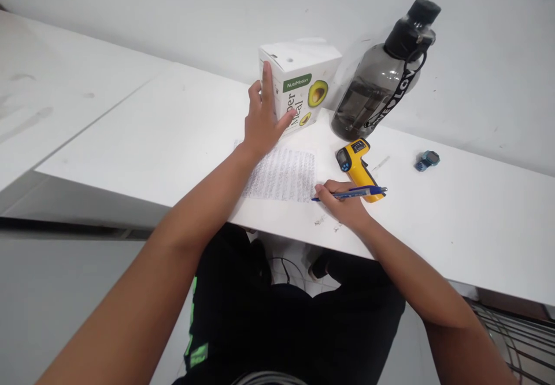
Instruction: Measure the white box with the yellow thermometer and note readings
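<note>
My left hand [263, 118] is on a white carton [297, 64] with avocado pictures and a green label. Its thumb lies across the front face and the fingers reach along the left edge. My right hand [346, 204] is closed around a blue pen [353, 193], with the tip at the lower right corner of a sheet of paper [281, 174]. Dense rows of handwriting cover the sheet, and my left forearm hides its left part. Just beyond my right hand lies a yellow infrared thermometer [359, 171], its handle partly behind the pen.
A large grey water bottle [368, 90] with a black cap stands near the wall, right of the carton. Farther right is a small blue digital device [427, 160]. The white table [477, 217] has its front edge close to my body. A wire rack [515, 333] shows at lower right.
</note>
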`<state>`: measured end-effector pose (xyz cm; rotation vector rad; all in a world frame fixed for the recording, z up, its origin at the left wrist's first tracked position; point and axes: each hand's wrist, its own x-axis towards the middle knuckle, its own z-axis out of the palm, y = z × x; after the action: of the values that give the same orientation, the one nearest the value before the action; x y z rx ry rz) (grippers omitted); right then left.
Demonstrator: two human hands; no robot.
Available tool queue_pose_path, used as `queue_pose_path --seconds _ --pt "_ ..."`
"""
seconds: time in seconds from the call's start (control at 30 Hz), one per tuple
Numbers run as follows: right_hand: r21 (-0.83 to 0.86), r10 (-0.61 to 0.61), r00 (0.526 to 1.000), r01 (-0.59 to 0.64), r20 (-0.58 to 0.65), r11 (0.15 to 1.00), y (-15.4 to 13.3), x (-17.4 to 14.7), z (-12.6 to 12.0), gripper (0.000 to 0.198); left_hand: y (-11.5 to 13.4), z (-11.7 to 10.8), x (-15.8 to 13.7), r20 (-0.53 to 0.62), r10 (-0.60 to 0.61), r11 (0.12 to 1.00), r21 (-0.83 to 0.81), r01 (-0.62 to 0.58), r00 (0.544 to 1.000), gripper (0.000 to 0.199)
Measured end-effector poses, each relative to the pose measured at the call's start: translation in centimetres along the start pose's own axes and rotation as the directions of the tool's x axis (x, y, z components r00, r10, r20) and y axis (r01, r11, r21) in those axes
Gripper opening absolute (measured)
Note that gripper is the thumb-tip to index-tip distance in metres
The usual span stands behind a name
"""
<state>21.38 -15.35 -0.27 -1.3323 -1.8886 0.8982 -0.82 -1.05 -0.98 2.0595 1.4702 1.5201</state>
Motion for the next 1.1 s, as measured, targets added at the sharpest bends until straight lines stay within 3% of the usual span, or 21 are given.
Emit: queue_pose_path --seconds 0.3,0.5,0.7,1.1 --pt "-0.003 -0.037 0.996 0.037 0.086 0.999 0.54 0.15 -0.09 0.051 -0.35 0.02 0.05 -0.015 0.005 1.000 0.017 -0.005 1.000 0.106" --pt "-0.003 -0.012 1.000 0.012 0.012 1.000 0.01 0.13 -0.07 0.050 -0.53 0.15 0.07 -0.026 0.015 1.000 0.020 -0.014 1.000 0.107" --pt "0.018 -0.023 0.996 0.022 0.083 1.000 -0.10 0.21 -0.26 0.048 -0.35 0.09 0.00 -0.019 0.015 0.999 0.029 -0.015 1.000 0.107" --pt "-0.002 -0.020 1.000 0.020 0.009 1.000 0.20 0.14 -0.12 0.050 -0.51 0.17 0.02 -0.004 -0.002 1.000 -0.025 0.002 1.000 0.106"
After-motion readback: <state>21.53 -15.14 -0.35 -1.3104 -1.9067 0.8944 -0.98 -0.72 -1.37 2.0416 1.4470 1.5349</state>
